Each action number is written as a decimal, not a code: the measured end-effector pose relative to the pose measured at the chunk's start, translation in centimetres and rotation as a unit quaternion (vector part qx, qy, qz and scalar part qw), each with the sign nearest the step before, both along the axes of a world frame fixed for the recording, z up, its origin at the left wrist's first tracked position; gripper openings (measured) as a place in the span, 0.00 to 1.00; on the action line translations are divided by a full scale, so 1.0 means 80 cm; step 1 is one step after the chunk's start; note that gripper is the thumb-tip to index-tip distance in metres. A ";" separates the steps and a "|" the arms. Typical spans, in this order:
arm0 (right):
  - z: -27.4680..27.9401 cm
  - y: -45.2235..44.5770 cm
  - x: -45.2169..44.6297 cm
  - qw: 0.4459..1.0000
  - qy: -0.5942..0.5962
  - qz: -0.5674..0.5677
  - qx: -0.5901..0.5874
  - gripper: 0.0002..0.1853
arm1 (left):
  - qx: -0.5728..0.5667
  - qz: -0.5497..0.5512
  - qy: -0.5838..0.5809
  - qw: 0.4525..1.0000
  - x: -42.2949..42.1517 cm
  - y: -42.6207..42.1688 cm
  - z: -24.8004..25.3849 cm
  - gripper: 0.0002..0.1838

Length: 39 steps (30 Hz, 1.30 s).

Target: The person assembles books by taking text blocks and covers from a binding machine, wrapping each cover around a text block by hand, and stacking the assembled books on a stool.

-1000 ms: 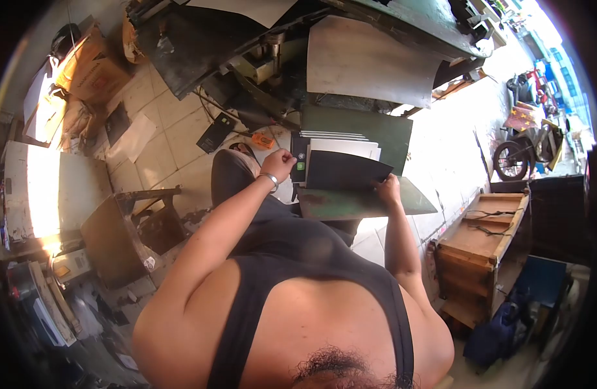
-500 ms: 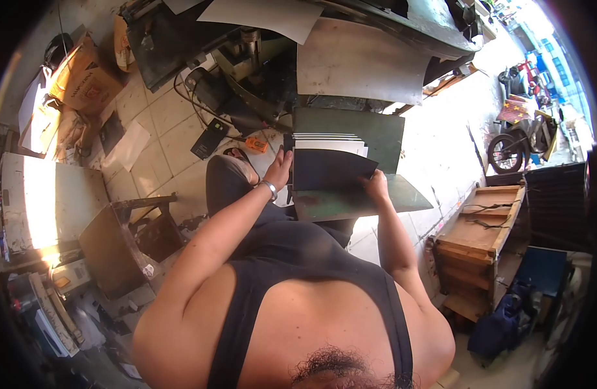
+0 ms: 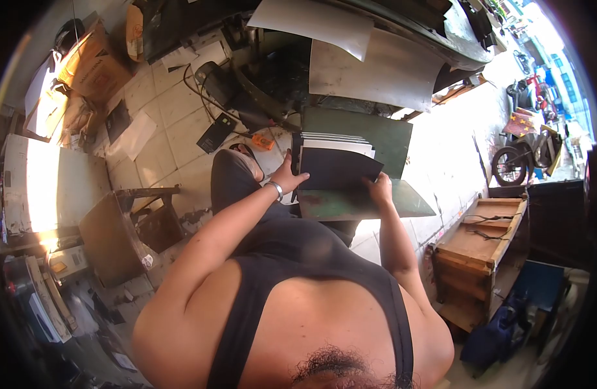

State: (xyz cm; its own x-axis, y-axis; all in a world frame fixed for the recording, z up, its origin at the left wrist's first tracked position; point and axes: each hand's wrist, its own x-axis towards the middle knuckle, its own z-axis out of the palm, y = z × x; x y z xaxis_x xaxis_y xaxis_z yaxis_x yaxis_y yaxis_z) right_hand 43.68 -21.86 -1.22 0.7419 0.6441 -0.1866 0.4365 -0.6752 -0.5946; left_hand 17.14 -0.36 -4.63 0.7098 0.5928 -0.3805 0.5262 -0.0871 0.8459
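Note:
My right hand [image 3: 379, 188] pinches the right corner of a black sheet [image 3: 337, 170]. White sheets [image 3: 337, 143] show in a staggered stack behind its upper edge. At the sheet's left edge is my left hand [image 3: 287, 175], its fingers pointing up along the side and its thumb stretched out onto the black surface. A silver bracelet [image 3: 275, 190] circles that wrist. Beneath and behind the sheets is a worn green surface [image 3: 389, 129], with a further green panel [image 3: 369, 203] on the near side.
Bare metal-like sheets [image 3: 376, 71] lean at the back by dark machinery. An orange object [image 3: 263, 141] and a black box [image 3: 216, 133] lie on the tiled floor. A wooden drawer unit [image 3: 483, 240] stands right; a brown stool-like frame [image 3: 130, 227] is left.
My left thumb has spread away from the fingers onto the black sheet. My right hand still pinches the corner. The whole view has shifted slightly.

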 end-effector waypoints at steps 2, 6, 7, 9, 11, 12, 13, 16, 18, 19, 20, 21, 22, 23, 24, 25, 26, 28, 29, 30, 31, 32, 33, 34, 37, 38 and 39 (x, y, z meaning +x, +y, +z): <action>0.003 0.002 0.000 1.000 -0.019 0.003 -0.016 0.18 | 0.037 0.000 0.009 0.999 -0.002 -0.006 -0.001 0.65; -0.001 0.001 0.001 1.000 -0.022 0.001 -0.022 0.18 | 0.016 -0.002 0.036 0.999 -0.003 -0.007 0.016 0.67; -0.004 0.001 0.002 0.999 -0.033 0.002 -0.024 0.18 | 0.040 -0.003 0.022 0.999 -0.003 -0.007 0.011 0.68; -0.008 0.001 0.002 0.998 -0.055 0.003 -0.028 0.17 | 0.088 -0.005 -0.007 0.996 -0.004 -0.010 0.005 0.70; -0.007 -0.002 0.004 0.999 -0.028 0.003 -0.044 0.21 | 0.102 -0.004 -0.006 0.995 -0.005 -0.014 0.004 0.72; -0.005 -0.001 0.006 0.999 -0.016 0.005 -0.050 0.22 | 0.110 -0.001 -0.007 0.994 -0.005 -0.015 0.007 0.73; -0.005 0.000 0.006 0.998 -0.033 -0.011 -0.047 0.24 | 0.079 -0.012 0.018 0.997 -0.005 -0.014 0.009 0.76; 0.000 0.004 -0.003 0.987 -0.150 -0.044 0.031 0.31 | 0.090 -0.022 0.035 0.995 -0.008 -0.017 0.016 0.77; 0.020 0.022 -0.008 0.971 -0.184 -0.078 0.128 0.34 | 0.072 -0.025 0.054 0.996 -0.008 -0.013 0.027 0.79; 0.036 0.043 -0.007 0.973 -0.078 -0.100 0.191 0.33 | 0.062 -0.031 0.064 0.996 -0.009 -0.012 0.036 0.79; 0.050 0.062 -0.008 0.961 0.031 -0.120 0.247 0.31 | 0.077 -0.029 0.065 0.995 -0.010 -0.011 0.028 0.80; 0.059 0.078 -0.007 0.934 0.141 -0.140 0.296 0.30 | 0.090 -0.030 0.067 0.993 -0.009 -0.011 0.012 0.80; 0.061 0.096 0.000 0.884 0.309 -0.148 0.317 0.34 | 0.101 -0.034 0.071 0.992 -0.009 -0.010 0.013 0.81; 0.055 0.116 0.008 0.829 0.399 -0.163 0.356 0.33 | 0.101 -0.048 0.103 0.988 -0.007 -0.008 0.014 0.81; 0.044 0.139 0.016 0.763 0.485 -0.176 0.390 0.32 | 0.100 -0.062 0.136 0.984 -0.008 -0.005 0.032 0.81; 0.039 0.159 0.022 0.686 0.565 -0.187 0.418 0.31 | 0.099 -0.075 0.170 0.977 -0.009 -0.003 0.042 0.82; 0.040 0.176 0.026 0.672 0.578 -0.184 0.425 0.35 | 0.109 -0.055 0.149 0.981 -0.011 -0.001 0.042 0.80; 0.046 0.207 0.030 0.643 0.602 -0.181 0.438 0.41 | 0.124 -0.016 0.106 0.986 -0.024 0.002 0.036 0.78; 0.051 0.219 0.033 0.634 0.599 -0.191 0.451 0.39 | 0.135 0.000 0.043 0.990 -0.035 0.006 0.032 0.76; 0.060 0.228 0.035 0.624 0.595 -0.203 0.465 0.37 | 0.145 0.014 -0.020 0.989 -0.049 0.016 0.028 0.75; 0.064 0.237 0.037 0.613 0.591 -0.217 0.478 0.34 | 0.152 0.027 -0.080 0.985 -0.062 0.025 0.026 0.73; 0.057 0.244 0.046 0.603 0.588 -0.208 0.497 0.31 | 0.130 0.047 -0.120 0.983 -0.080 0.027 0.058 0.67; 0.047 0.245 0.057 0.593 0.585 -0.202 0.514 0.29 | 0.179 0.063 -0.126 0.974 -0.091 0.034 0.028 0.64; 0.053 0.239 0.059 0.576 0.608 -0.170 0.520 0.22 | 0.157 0.082 -0.103 0.979 -0.109 0.033 0.035 0.62; 0.025 0.232 0.069 0.602 0.552 -0.318 0.481 0.20 | 0.066 0.142 -0.118 0.980 -0.132 0.027 0.038 0.56; 0.023 0.223 0.070 0.641 0.526 -0.307 0.467 0.18 | 0.034 0.165 -0.140 0.976 -0.134 0.028 0.036 0.54; 0.030 0.219 0.064 0.654 0.507 -0.296 0.478 0.18 | 0.038 0.165 -0.135 0.976 -0.131 0.030 0.037 0.53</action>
